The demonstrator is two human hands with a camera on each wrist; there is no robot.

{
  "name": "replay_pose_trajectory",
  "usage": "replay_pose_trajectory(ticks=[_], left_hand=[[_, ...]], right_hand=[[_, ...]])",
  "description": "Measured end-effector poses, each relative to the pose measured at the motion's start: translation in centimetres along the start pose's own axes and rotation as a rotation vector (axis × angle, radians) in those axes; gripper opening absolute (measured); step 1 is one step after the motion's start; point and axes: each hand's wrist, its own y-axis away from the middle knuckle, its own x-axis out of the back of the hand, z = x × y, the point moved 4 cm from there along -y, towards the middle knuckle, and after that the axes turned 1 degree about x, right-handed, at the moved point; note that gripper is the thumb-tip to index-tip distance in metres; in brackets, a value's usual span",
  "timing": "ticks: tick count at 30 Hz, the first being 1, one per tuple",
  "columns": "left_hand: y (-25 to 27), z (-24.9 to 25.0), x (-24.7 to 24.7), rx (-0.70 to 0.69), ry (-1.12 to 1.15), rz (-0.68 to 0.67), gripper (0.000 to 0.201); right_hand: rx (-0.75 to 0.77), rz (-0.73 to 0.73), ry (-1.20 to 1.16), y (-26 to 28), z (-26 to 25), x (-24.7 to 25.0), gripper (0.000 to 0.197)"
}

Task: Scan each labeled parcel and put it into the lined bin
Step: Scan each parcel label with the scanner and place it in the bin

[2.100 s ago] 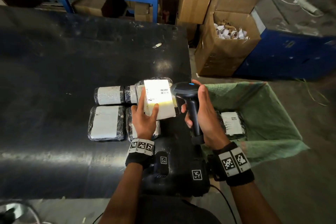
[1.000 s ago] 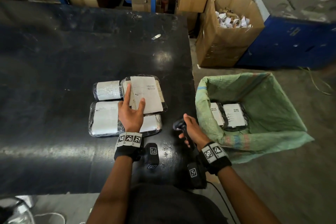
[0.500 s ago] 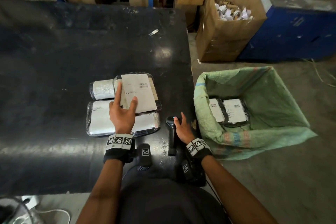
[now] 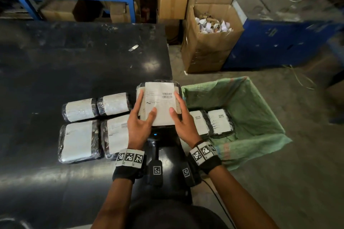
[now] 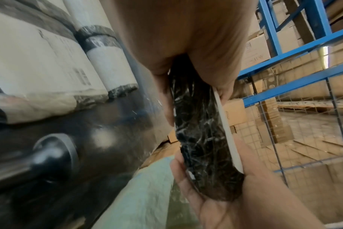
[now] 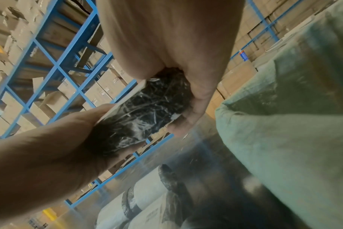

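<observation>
From the head view, the left hand [image 4: 138,126] and right hand [image 4: 183,123] each have a grip on a side of one labeled parcel [image 4: 160,104], held above the surface [image 4: 83,65] beside the lined bin [image 4: 256,117]; two parcels [image 4: 212,121] already lie inside it, four more [image 4: 95,121] wait, and the scanner [image 4: 155,141] lies below the hands. The left wrist view shows the parcel's [image 5: 204,139] dark wrapped edge between thumb and fingers, blue racking [image 5: 296,51] behind. The right wrist view shows the same two-handed hold, the green liner [image 6: 284,139] close by.
</observation>
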Motion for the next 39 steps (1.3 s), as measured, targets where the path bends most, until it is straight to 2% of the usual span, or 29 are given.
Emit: replay_pose_trajectory(ticks=[4,7,9,12,15,18,20,23,28,33,39], left_hand=[[0.6,-0.6,-4.4,-0.025,-0.102,-0.052,0.065],[1.1,-1.5,-8.2,-0.027,-0.415,-0.125,0.060],[1.6,-2.6,-10.5,-0.072,-0.648,-0.152,0.067],[1.6,-4.8,-13.3,-0.112,-0.899,-0.137,0.078],[1.6,-7.8,-15.4,-0.114,-1.048,-0.148,0.070],[2.1,-9.6,-16.7,-0.101,-1.150,-0.186,0.074],[2.2,-10.2,-17.0,-0.073,-1.168,-0.185,0.075],[2.3,-10.1,-17.2,-0.056,-1.217,-0.176,0.074],[2.5,-10.1,-17.1,-0.042,-1.276,-0.201,0.075],[2.0,-10.1,-17.7,-0.052,-1.290,-0.224,0.074],[2.1,-10.0,-18.2,-0.052,-1.297,-0.232,0.081]], right_hand=[[-0.007,0.051,0.013,0.7,0.8,5.0,0.056],[-0.019,0.040,0.048,0.7,1.6,10.1,0.055],[-0.065,0.004,0.125,0.2,2.7,14.0,0.055],[-0.188,-0.050,0.279,-1.5,5.9,20.0,0.055],[-0.358,-0.130,0.458,-4.8,9.5,24.9,0.056],[-0.533,-0.268,0.650,-8.4,13.1,27.8,0.059],[-0.617,-0.322,0.747,-10.4,15.4,29.0,0.061],[-0.658,-0.336,0.785,-12.2,18.7,30.1,0.063],[-0.612,-0.252,0.607,-13.2,23.5,30.0,0.063],[-0.573,-0.191,0.508,-11.7,27.6,29.3,0.064],[-0.716,-0.332,0.756,-11.5,32.3,29.5,0.072]])
